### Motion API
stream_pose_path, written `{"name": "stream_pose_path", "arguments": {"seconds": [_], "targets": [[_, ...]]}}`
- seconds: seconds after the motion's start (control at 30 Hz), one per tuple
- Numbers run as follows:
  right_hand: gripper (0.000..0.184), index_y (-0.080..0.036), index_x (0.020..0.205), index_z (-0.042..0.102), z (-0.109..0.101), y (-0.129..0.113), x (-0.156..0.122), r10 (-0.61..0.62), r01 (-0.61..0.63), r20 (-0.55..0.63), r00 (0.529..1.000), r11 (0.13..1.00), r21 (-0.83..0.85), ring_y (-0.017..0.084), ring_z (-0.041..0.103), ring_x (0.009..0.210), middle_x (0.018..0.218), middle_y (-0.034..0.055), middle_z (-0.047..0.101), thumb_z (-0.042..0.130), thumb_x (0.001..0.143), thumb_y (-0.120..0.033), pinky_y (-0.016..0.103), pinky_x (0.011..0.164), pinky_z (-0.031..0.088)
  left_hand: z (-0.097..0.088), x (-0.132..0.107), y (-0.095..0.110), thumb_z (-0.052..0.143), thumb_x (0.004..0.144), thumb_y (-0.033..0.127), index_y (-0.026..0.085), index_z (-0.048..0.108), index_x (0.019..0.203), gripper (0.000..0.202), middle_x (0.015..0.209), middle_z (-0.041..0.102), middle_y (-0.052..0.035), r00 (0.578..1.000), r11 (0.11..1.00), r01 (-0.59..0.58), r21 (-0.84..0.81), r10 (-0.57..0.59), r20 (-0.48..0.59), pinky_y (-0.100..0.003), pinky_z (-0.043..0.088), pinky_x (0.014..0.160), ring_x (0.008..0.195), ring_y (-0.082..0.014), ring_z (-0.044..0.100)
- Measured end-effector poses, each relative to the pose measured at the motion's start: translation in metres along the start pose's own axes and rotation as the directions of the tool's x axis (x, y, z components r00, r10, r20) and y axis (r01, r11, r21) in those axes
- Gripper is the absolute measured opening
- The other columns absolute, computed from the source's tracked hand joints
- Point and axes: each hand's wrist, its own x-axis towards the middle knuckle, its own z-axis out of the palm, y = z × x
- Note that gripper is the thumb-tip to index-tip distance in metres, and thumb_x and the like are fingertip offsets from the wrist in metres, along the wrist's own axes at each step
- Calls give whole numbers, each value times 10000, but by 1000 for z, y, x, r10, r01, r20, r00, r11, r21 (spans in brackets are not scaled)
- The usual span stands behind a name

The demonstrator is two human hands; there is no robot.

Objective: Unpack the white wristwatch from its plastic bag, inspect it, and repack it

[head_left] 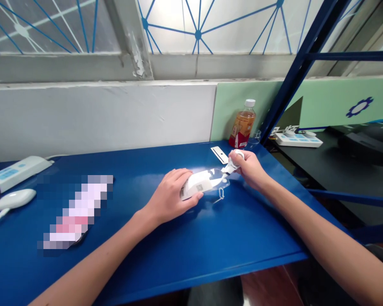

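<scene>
My left hand (172,193) is closed around the near end of a white object with a clear plastic front and a printed label (198,183), which lies tilted over the desk. A square code shows on its label; its exact kind I cannot tell. In my right hand (250,168) is a small white piece with a dark band near its tip (232,165), pinched between thumb and fingers. Its tip meets the clear front end of the labelled object. Beneath that end, a small clear plastic loop (221,194) shows close to the desk surface. Just behind lies a white card with a dark stripe (219,155).
A drink bottle with a white cap (242,125) stands by the back wall. On the blue desk (185,255) at left are a blurred-out flat item (78,212), a white oval device (15,199) and a power strip (17,172). A blue metal frame (293,72) rises at right.
</scene>
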Motion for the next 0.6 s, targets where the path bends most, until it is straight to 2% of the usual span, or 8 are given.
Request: {"name": "stream_pose_path", "arguments": {"seconds": [0.13, 0.27, 0.43, 0.5, 0.6], "targets": [[488, -214, 662, 555, -4, -5, 5, 171, -153, -38, 985, 945, 290, 90, 358, 429, 516, -54, 432, 679, 735, -681, 242, 435, 349, -1, -2, -6, 589, 878, 489, 145, 589, 1190, 465, 1240, 627, -152, 1000, 999, -13, 38, 13, -1, -503, 413, 1026, 1175, -326, 556], [481, -232, 665, 525, -10, -11, 9, 240, -194, -38, 970, 857, 477, 91, 282, 418, 511, -74, 327, 671, 740, -684, 245, 446, 391, 5, -3, -9, 588, 878, 510, 129, 568, 1244, 529, 1288, 604, -174, 1000, 999, -9, 47, 8, 20, -521, 398, 1049, 1227, -342, 526], [298, -209, 746, 624, -8, -13, 6, 299, -290, 82, 951, 761, 580, 92, 268, 423, 491, -82, 268, 662, 818, -496, 240, 504, 432, 15, -5, -11, 558, 891, 555, 100, 459, 1397, 688, 1434, 497, -217, 991, 997, 39, 66, -47, 123, -571, 333, 1097, 1371, -387, 389], [222, -204, 779, 656, -5, -14, 4, 302, -302, 102, 948, 752, 586, 98, 313, 435, 500, -73, 294, 641, 828, -420, 247, 543, 454, 16, -6, -13, 548, 890, 582, 93, 382, 1457, 767, 1484, 436, -224, 982, 996, 61, 69, -72, 172, -592, 294, 1115, 1411, -398, 325], [209, -217, 797, 677, -4, -14, 3, 291, -306, 118, 949, 773, 556, 128, 406, 478, 505, -59, 303, 610, 834, -410, 279, 602, 488, 13, -5, -14, 577, 856, 627, 95, 269, 1513, 900, 1538, 352, -222, 977, 997, 61, 56, -71, 203, -599, 260, 1131, 1440, -401, 262]]}}
